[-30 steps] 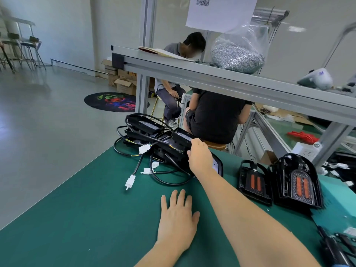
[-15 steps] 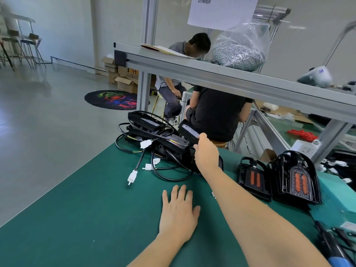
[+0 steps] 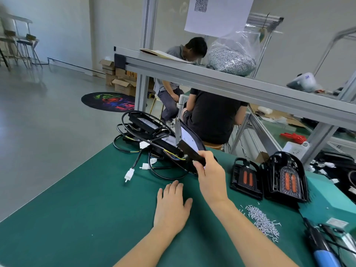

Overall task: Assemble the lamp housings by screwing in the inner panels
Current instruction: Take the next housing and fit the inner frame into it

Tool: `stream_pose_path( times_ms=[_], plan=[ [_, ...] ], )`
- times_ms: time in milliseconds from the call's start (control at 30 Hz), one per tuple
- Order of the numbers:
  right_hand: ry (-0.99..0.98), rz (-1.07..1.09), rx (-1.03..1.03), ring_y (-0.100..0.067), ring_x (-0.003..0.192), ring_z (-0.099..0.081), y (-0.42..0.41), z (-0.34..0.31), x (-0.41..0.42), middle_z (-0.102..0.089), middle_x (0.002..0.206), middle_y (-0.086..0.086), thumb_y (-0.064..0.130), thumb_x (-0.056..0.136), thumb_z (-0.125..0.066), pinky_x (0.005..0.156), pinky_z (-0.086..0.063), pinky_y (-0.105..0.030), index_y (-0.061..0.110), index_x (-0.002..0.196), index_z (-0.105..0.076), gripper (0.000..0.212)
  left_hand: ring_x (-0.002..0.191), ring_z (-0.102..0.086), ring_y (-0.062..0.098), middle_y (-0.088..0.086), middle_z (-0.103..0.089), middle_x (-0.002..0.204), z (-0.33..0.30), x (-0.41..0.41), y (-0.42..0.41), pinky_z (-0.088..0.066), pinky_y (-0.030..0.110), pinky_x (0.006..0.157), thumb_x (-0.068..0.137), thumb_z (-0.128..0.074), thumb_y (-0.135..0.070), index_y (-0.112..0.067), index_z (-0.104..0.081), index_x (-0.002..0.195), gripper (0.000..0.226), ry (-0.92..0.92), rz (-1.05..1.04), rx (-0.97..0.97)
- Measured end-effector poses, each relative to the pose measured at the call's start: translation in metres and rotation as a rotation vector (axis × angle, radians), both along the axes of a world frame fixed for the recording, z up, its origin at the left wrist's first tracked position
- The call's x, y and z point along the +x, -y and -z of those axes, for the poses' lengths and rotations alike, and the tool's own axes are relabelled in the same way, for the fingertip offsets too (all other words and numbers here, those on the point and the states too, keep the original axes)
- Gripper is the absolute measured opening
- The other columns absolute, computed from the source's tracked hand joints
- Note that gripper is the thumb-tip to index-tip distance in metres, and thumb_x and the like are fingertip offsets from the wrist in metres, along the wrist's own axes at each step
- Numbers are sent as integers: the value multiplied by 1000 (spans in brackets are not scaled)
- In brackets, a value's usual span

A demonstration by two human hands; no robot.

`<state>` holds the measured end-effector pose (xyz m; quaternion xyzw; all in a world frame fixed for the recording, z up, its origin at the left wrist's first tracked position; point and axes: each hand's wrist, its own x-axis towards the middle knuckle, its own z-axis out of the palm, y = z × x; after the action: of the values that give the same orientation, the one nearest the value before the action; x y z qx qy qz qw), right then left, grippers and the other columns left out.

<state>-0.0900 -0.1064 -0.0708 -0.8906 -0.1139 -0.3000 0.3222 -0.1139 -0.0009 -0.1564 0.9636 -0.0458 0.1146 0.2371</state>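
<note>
My right hand (image 3: pixel 209 175) grips the near end of a black inner panel (image 3: pixel 189 140) with a white label, tilted up off a tangled pile of similar black panels and cables (image 3: pixel 146 132) at the far side of the green table (image 3: pixel 77 218). A cable with yellow wires trails from the lifted panel into the pile. My left hand (image 3: pixel 172 207) lies flat on the table, fingers straight. Two black lamp housings with orange lenses, one (image 3: pixel 245 178) smaller and one (image 3: pixel 285 178) larger, stand to the right.
A heap of small silver screws (image 3: pixel 263 221) lies near my right forearm. A blue-handled screwdriver (image 3: pixel 323 251) sits at the lower right beside a teal box (image 3: pixel 331 201). An aluminium shelf (image 3: pixel 231 81) carries a bag of screws (image 3: pixel 231 58). Two people sit beyond the table.
My right hand has taken hold of one panel on the pile, lifted it and tilted it upright toward me. My left hand has stayed flat on the table.
</note>
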Motion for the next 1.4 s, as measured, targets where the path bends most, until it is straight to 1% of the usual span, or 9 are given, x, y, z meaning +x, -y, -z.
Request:
stream_pose_path(
  times_ms=[67, 233, 367, 500, 633, 767, 1000, 1233, 1400],
  plan=[
    [-5, -15, -4, -25, 88, -61, 1, 6, -12, -68, 104, -3, 10, 95, -60, 76, -44, -30, 7, 119, -59, 25, 139, -27, 14, -3, -28, 154, -4, 2, -5, -17, 29, 114, 97, -44, -33, -18, -31, 145, 51, 27, 13, -248],
    [-5, -36, 33, -19, 97, -65, 10, 25, -41, -69, 112, -1, 5, 92, -64, 89, -43, -20, 5, 120, -62, 28, 108, -51, 19, 12, -53, 129, -36, 10, -36, -35, 23, 85, 86, -39, 17, -8, -48, 122, 45, -58, -111, -1384],
    [-21, -48, 41, -13, 92, -63, 23, 39, -61, -69, 109, 3, 2, 89, -66, 87, -39, -8, 7, 119, -63, 30, 96, -57, 21, 6, -55, 111, -57, 16, -66, -43, 29, 79, 85, -39, 16, -15, -41, 111, 40, -26, -175, -1750],
    [0, -56, -15, -6, 97, -57, 36, 49, -79, -68, 106, 4, -4, 84, -70, 89, -34, 1, 5, 116, -65, 34, 92, -63, 20, 6, -54, 109, -57, 22, -78, -50, 33, 78, 93, -51, -7, -14, -41, 102, 15, -95, -249, -1690],
    [44, -84, -128, -8, 98, -59, 47, 60, -94, -69, 109, -1, -10, 76, -75, 91, -43, -13, 2, 111, -67, 38, 96, -61, 23, 3, -47, 129, -50, 21, -68, -47, 43, 93, 94, -58, -27, -14, -38, 128, 41, -266, -266, -1519],
    [38, -161, -182, -9, 103, -62, 62, 66, -109, -66, 117, 0, -2, 79, -70, 95, -44, -15, 5, 111, -65, 34, 93, -60, 23, 7, -49, 127, -47, 15, -56, -50, 40, 79, 91, -60, -37, -15, -43, 128, 47, -429, -167, -1573],
    [-10, -264, -258, -11, 114, -60, 86, 67, -130, -64, 120, -3, -5, 83, -68, 99, -46, -21, 1, 111, -65, 29, 71, -60, 25, 12, -68, 91, -41, 9, -41, -52, 34, 63, 88, -64, -29, -11, -68, 97, 20, -658, 29, -1361],
    [-32, -295, -346, -17, 113, -62, 103, 59, -139, -66, 119, -4, -5, 83, -68, 96, -49, -25, 2, 100, -65, 19, 78, -62, 32, 22, -64, 100, -32, 8, -24, -52, 39, 66, 88, -59, 0, 7, -62, 100, 15, -668, -68, -1326],
    [-8, -301, -421, -18, 112, -61, 107, 53, -137, -66, 119, 0, -4, 83, -65, 98, -46, -27, 5, 99, -65, 18, 71, -58, 28, 17, -60, 84, -28, 5, -18, -50, 37, 64, 87, -51, 8, 1, -58, 83, 11, -606, -102, -1321]
  ],
)
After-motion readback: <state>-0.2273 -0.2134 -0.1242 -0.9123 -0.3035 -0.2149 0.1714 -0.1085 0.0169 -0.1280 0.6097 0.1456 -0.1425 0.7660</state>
